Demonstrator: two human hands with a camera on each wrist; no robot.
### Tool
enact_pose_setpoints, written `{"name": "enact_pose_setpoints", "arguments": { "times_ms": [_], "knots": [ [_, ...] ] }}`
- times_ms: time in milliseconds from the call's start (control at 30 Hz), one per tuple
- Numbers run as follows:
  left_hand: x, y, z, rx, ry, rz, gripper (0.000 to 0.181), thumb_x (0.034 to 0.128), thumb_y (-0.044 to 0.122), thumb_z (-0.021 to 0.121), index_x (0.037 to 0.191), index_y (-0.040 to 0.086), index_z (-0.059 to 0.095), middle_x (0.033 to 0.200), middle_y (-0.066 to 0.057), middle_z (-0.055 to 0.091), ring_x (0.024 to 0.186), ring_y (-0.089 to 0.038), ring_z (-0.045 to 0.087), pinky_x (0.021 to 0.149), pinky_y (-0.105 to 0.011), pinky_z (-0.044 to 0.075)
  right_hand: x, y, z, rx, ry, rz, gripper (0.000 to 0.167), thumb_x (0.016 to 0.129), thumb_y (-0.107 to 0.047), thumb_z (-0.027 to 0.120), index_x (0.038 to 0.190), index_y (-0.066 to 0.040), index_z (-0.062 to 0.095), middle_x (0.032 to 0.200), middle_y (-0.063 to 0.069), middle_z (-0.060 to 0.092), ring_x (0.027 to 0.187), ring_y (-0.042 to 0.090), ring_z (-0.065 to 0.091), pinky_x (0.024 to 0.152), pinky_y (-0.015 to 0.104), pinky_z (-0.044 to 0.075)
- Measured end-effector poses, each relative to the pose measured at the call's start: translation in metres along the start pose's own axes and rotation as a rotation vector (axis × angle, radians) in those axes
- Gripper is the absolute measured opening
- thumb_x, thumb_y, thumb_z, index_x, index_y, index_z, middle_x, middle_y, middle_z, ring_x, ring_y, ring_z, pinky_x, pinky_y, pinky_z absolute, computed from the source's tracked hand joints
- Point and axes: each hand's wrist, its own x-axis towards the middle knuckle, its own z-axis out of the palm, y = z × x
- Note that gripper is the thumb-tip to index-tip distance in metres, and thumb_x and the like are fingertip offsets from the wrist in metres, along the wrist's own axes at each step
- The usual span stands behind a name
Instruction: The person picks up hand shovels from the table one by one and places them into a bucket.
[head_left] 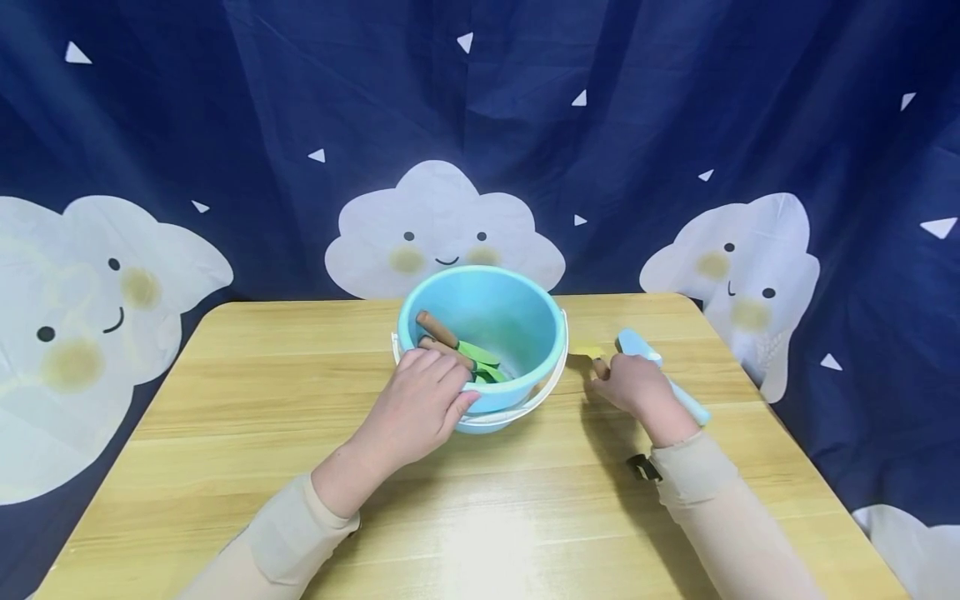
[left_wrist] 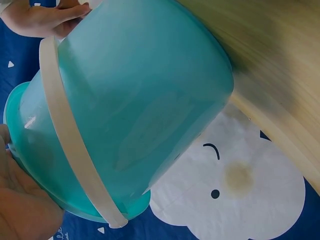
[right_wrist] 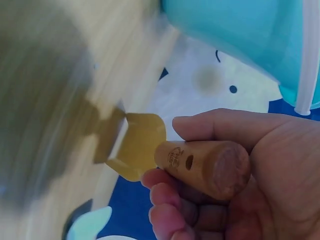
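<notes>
A light-blue bucket (head_left: 517, 304) with a white carrying handle (head_left: 553, 385) stands on the table. My left hand (head_left: 418, 404) grips its near-left rim, fingers over the edge and thumb at the front. Inside the bucket lie garden tools with brown wooden handles (head_left: 437, 329) and green heads (head_left: 480, 352). To the bucket's right, my right hand (head_left: 637, 385) holds a small shovel by its wooden handle (right_wrist: 200, 165). The shovel's yellow blade (right_wrist: 140, 145) points away from the palm, close to the tabletop.
A light-blue object (head_left: 637, 346) with a long straight part lies on the table beside the right hand, partly hidden by it. The wooden table (head_left: 262, 400) ends at a dark blue curtain (head_left: 285, 75) printed with clouds.
</notes>
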Motion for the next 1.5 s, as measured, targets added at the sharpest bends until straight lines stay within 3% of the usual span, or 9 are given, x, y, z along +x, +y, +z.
{"name": "enact_pose_setpoints", "arguments": {
  "times_ms": [133, 400, 567, 833, 1300, 1500],
  "knots": [
    [0.000, 0.000, 0.000, -0.008, -0.001, 0.001, 0.052, 0.1092, 0.043, 0.023, 0.107, 0.008, 0.062, 0.109, -0.004, 0.063, 0.106, -0.025, 0.055, 0.092, -0.042, 0.038, -0.004, -0.002, -0.006, -0.009, 0.046, -0.027, 0.041, 0.095, -0.029, 0.051, 0.058, -0.016, 0.039, 0.058, 0.007, 0.046, 0.062, 0.027, 0.052, 0.065, 0.044, 0.047],
    [-0.001, -0.001, 0.000, -0.001, -0.006, 0.000, 0.052, 0.1093, 0.043, 0.023, 0.108, 0.008, 0.062, 0.110, -0.005, 0.063, 0.108, -0.026, 0.055, 0.094, -0.042, 0.038, -0.010, -0.009, -0.018, -0.047, 0.109, -0.089, 0.041, 0.096, -0.022, 0.053, 0.057, -0.015, 0.042, 0.061, 0.010, 0.052, 0.067, 0.032, 0.057, 0.079, 0.057, 0.050],
    [-0.001, -0.001, 0.000, -0.001, 0.006, 0.005, 0.052, 0.1092, 0.043, 0.024, 0.107, 0.008, 0.062, 0.109, -0.005, 0.063, 0.106, -0.025, 0.055, 0.093, -0.043, 0.038, -0.015, -0.014, -0.025, -0.021, 0.147, -0.112, 0.043, 0.099, -0.022, 0.057, 0.060, -0.013, 0.042, 0.062, 0.007, 0.042, 0.061, 0.028, 0.051, 0.071, 0.051, 0.050],
    [0.000, 0.000, 0.000, 0.002, 0.005, 0.006, 0.052, 0.1093, 0.043, 0.023, 0.107, 0.008, 0.062, 0.108, -0.004, 0.063, 0.105, -0.025, 0.056, 0.092, -0.042, 0.038, -0.020, -0.017, -0.033, -0.016, 0.181, -0.144, 0.047, 0.097, -0.021, 0.066, 0.060, -0.014, 0.037, 0.062, 0.003, 0.034, 0.056, 0.020, 0.037, 0.059, 0.037, 0.038],
    [-0.001, 0.000, -0.001, 0.005, 0.011, 0.007, 0.051, 0.1091, 0.043, 0.025, 0.106, 0.008, 0.061, 0.107, -0.004, 0.063, 0.105, -0.025, 0.056, 0.093, -0.043, 0.039, -0.022, -0.022, -0.047, -0.054, 0.211, -0.179, 0.045, 0.092, -0.025, 0.073, 0.060, -0.012, 0.045, 0.055, 0.000, 0.040, 0.055, 0.020, 0.040, 0.061, 0.039, 0.041],
    [0.000, 0.000, -0.001, -0.003, 0.017, 0.014, 0.052, 0.1092, 0.043, 0.024, 0.106, 0.007, 0.062, 0.107, -0.005, 0.063, 0.105, -0.026, 0.055, 0.093, -0.043, 0.038, -0.022, -0.023, -0.055, -0.056, 0.219, -0.210, 0.051, 0.088, -0.021, 0.077, 0.057, -0.014, 0.038, 0.055, -0.003, 0.030, 0.055, 0.016, 0.031, 0.056, 0.033, 0.032]
  ]
}}
